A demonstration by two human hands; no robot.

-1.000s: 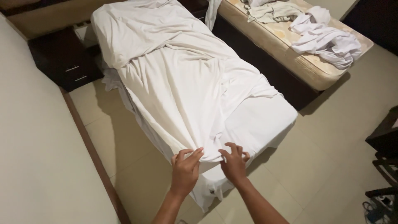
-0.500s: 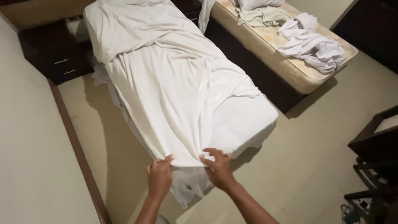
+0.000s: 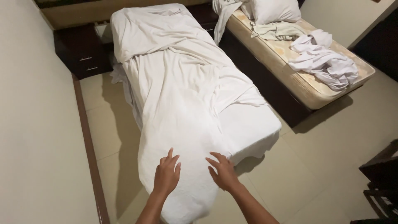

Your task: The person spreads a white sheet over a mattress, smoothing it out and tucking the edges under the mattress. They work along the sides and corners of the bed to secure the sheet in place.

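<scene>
A single bed [image 3: 253, 124] stands in front of me, draped with a loose white sheet [image 3: 178, 95] that hangs over its foot end toward the floor. My left hand [image 3: 166, 174] lies flat on the hanging part of the sheet, fingers spread. Beside it, my right hand [image 3: 224, 171] also rests on the sheet near the bed's foot corner, fingers apart. Neither hand grips the cloth. The sheet is wrinkled and bunched up toward the head of the bed.
A second bed with a bare patterned mattress [image 3: 298, 79] stands at the right, carrying a pillow [image 3: 275, 10] and crumpled white linen [image 3: 325, 62]. A dark nightstand [image 3: 83, 54] sits at the back left. A wall [image 3: 33, 124] runs along the left; dark furniture [image 3: 383, 182] at right.
The sheet's lower edge has been drawn down over the foot of the bed. My hands have let go of it and now lie flat with spread fingers.
</scene>
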